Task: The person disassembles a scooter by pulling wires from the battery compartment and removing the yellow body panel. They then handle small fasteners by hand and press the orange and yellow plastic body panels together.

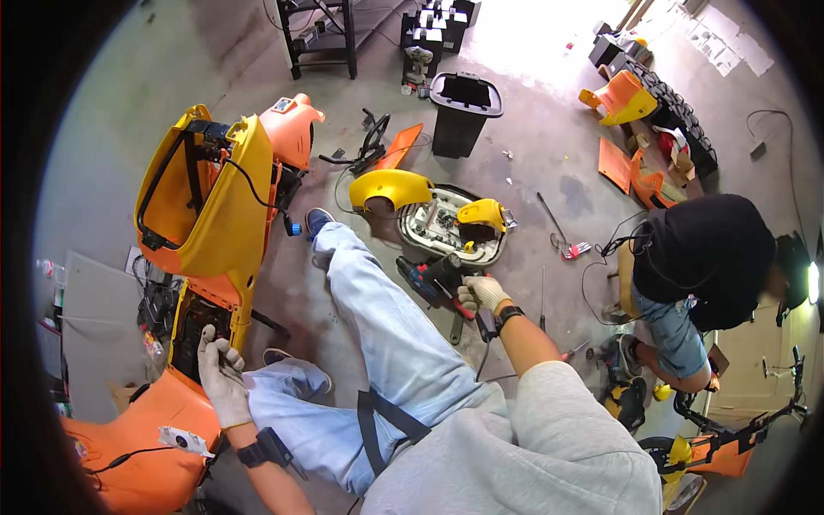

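My left hand point(221, 378), in a pale knit glove, has its fingers curled at the dark open compartment point(196, 322) of an orange-and-yellow scooter body point(215, 232); what it holds, if anything, is hidden. My right hand point(481, 293), also gloved, is closed on a red-and-black handled tool point(450, 293) low over the floor beside my leg. A blue-and-black power drill point(419, 280) and a wrench point(457, 326) lie by it. Above them, a yellow curved panel point(386, 184) rests against a white-and-black tray-like part point(429, 223) holding another yellow piece point(481, 219).
A co-worker point(695, 266) bends over at the right, near bike handlebars point(772, 403). A black bin point(459, 120) stands ahead. A black rack point(322, 43), orange panels point(614, 163), a long screwdriver point(542, 300) and cables are around me. A grey board point(94, 335) is at the left.
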`<state>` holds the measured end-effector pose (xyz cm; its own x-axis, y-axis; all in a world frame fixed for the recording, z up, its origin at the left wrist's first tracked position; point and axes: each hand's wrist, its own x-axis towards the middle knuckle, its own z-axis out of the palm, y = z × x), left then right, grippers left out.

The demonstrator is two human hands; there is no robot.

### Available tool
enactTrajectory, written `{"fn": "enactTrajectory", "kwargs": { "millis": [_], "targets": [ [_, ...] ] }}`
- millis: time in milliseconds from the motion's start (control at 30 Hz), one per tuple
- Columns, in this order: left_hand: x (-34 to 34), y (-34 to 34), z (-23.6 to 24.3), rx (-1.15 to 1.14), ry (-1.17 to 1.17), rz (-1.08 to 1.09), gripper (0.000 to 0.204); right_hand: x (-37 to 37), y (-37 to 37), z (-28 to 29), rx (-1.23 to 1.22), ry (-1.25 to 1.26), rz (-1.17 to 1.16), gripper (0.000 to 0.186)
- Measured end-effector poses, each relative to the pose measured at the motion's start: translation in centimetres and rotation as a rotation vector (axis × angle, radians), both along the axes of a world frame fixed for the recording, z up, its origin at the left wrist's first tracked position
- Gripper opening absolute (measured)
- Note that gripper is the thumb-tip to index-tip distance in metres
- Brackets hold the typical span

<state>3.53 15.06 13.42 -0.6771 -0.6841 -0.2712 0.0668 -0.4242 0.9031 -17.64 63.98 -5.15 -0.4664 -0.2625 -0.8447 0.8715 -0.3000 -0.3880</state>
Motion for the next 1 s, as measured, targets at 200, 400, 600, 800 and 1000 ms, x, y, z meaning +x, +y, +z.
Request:
{"fn": "enactTrajectory", "kwargs": {
  "millis": [200,400,600,800,1000],
  "targets": [
    [-0.6,0.3,-0.9,0.039,0.0,-0.03,0.027,-6.0,-1.8,0.8,0.115,0.223,-0.187,0.019],
    [-2.6,1.9,-0.9,0.033,0.011,-0.043,0.029,-6.8,1.4,-3.0,-0.02,0.173,0.011,0.021],
    [-1.2,2.1,0.2,0.061,-0.018,0.033,0.033,0.4,-2.5,-0.3,0.365,0.056,0.217,0.013],
    [-5.6,5.2,0.3,0.119,-0.03,-0.104,0.03,-0.8,2.2,1.1,0.39,0.095,0.075,0.011],
    [-7.0,5.8,-0.5,0.15,0.02,-0.147,0.032,-3.6,1.5,5.7,0.583,0.305,0.211,0.02]
  ]
}}
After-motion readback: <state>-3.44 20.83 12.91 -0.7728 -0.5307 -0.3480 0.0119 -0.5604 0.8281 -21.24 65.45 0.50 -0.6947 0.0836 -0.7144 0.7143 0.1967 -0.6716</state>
